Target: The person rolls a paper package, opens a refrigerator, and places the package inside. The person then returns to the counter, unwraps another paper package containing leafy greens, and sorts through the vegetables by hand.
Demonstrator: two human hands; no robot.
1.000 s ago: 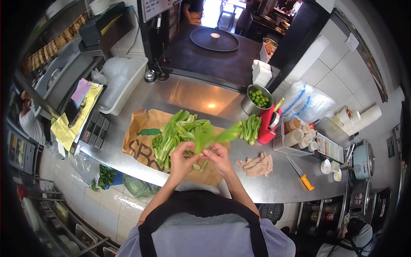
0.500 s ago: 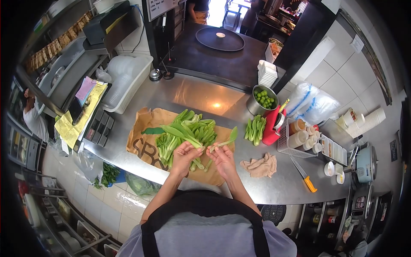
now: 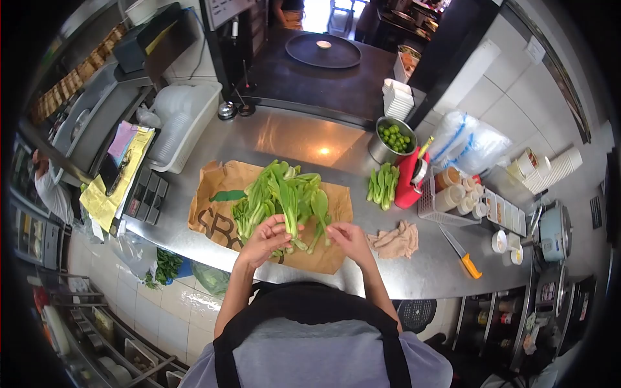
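Observation:
A small head of bok choy (image 3: 288, 205) stands upright, leaves away from me, with the fingers of my left hand (image 3: 266, 240) closed on its base. My right hand (image 3: 349, 240) pinches the stem of a single bok choy leaf (image 3: 320, 204), slightly apart from that head. Behind both hands, a pile of bok choy (image 3: 249, 210) lies on a flattened brown paper bag (image 3: 210, 181) with dark printed letters. A smaller bunch of bok choy (image 3: 383, 184) rests on the steel counter (image 3: 259, 132), to the right of the bag.
On the right are a crumpled cloth (image 3: 394, 239), an orange-handled knife (image 3: 467, 262), a bottle basket (image 3: 446, 207), a red container (image 3: 407, 178) and a pot of green limes (image 3: 388, 152). A white crate (image 3: 194, 129) stands at the left. A person (image 3: 52, 187) is at far left.
My right hand has moved right and slightly down, away from my left, and its leaf now points upward. The bok choy in my left hand has swung from leaning left to upright.

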